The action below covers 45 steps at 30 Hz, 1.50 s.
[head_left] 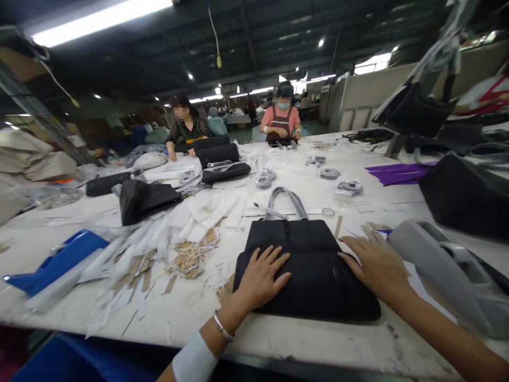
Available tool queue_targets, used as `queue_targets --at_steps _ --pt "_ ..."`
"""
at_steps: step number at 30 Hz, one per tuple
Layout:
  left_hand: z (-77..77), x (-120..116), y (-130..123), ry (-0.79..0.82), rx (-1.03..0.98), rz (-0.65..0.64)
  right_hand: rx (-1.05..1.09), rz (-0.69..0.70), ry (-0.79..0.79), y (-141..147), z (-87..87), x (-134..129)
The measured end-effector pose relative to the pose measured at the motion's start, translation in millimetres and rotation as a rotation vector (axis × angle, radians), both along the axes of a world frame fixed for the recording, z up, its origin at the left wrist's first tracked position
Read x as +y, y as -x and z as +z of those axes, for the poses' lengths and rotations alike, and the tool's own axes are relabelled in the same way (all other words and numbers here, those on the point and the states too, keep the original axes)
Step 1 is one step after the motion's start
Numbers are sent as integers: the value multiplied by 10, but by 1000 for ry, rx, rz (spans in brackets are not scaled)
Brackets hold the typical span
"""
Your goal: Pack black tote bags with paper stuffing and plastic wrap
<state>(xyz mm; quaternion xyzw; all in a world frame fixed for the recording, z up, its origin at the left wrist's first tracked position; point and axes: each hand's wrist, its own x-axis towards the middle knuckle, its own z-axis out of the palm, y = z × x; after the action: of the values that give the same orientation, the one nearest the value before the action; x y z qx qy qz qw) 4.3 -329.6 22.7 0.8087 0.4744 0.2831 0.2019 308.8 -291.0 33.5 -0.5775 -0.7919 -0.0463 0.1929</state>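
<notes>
A black handbag (314, 281) lies on the white table in front of me, its wrapped handles (292, 199) pointing away. My left hand (264, 278) rests on the bag's left part with fingers spread flat. At the bag's right edge is my right hand (369, 262), fingers stretched out, the thumb side touching the side of the bag. White paper and brown card strips lie partly under the right hand. To the left of the bag sits a heap of brown tags with white strings (194, 254).
A grey tape dispenser (441, 270) stands on the right, a blue bag-shaped piece (59, 260) on the left. Further black bags (147, 199) and coiled wrapped straps (264, 179) are spread across the table (191, 318). Two co-workers (282, 119) work at the far side. Purple sheets (397, 172) lie at right.
</notes>
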Motion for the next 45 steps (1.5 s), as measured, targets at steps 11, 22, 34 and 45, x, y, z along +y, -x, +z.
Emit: queue_targets --at_steps 11,22,34,45 --pt "-31 -51 -13 -130 234 56 62 591 236 639 -271 167" --pt "-142 -36 190 -91 -60 69 860 495 441 2311 -79 881" --pt "130 857 2413 86 148 977 751 490 417 2267 -254 978" --pt "618 760 2679 459 164 917 818 534 447 2275 -321 997"
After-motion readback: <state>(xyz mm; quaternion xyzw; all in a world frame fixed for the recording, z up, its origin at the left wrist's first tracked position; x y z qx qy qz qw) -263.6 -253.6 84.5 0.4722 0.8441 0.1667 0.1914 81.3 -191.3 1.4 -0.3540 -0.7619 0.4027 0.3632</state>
